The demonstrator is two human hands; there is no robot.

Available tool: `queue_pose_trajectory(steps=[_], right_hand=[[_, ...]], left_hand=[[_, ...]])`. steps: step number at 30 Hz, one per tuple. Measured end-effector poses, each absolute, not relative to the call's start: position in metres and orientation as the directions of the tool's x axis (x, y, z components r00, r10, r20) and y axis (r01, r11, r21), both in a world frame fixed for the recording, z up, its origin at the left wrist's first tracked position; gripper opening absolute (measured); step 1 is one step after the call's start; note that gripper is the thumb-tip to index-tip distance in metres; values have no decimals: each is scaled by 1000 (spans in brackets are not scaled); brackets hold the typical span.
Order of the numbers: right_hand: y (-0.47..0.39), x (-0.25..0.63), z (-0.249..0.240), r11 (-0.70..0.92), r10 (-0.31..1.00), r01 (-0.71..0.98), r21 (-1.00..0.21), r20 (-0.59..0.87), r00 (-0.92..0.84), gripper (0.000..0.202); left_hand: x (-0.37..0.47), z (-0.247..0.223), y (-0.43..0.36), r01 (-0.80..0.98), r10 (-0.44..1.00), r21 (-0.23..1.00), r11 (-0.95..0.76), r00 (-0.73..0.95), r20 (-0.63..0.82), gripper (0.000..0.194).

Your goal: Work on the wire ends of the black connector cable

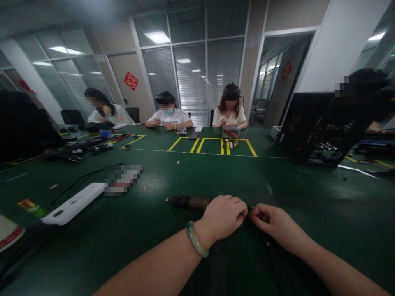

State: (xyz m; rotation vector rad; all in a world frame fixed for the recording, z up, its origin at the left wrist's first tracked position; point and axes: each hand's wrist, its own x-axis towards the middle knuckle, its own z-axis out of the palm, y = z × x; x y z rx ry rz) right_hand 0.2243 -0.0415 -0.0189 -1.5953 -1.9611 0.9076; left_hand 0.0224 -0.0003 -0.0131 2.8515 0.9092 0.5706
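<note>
A dark electric screwdriver (197, 203) lies level just above or on the green table, its metal tip pointing left. My left hand (224, 216), with a green bangle at the wrist, is wrapped round its rear part and hides it. At that back end my right hand (274, 224) pinches a small dark cable end between thumb and fingers. The black cable (268, 243) runs down from there towards me. Whether the cable end is in the screwdriver or only beside it, I cannot tell.
On the left lie a white power strip (75, 204), a blurred-out flat object (123, 180) and a small green bottle (32, 208). A black computer case (308, 127) stands at right. Several people sit across the green table (173, 255), one with a power supply (231, 131).
</note>
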Motion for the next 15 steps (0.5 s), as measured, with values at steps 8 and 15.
queue_pose_trajectory(steps=[8,15], right_hand=[[-39,228,-24,102,968,659,-745,-78,-238,22],[-39,227,-27,132,972,676,-725,-38,-231,22]], left_hand=[[23,-13,0,579,611,199,-791,723,323,13],[23,-13,0,535,569,196,-822,752,334,9]])
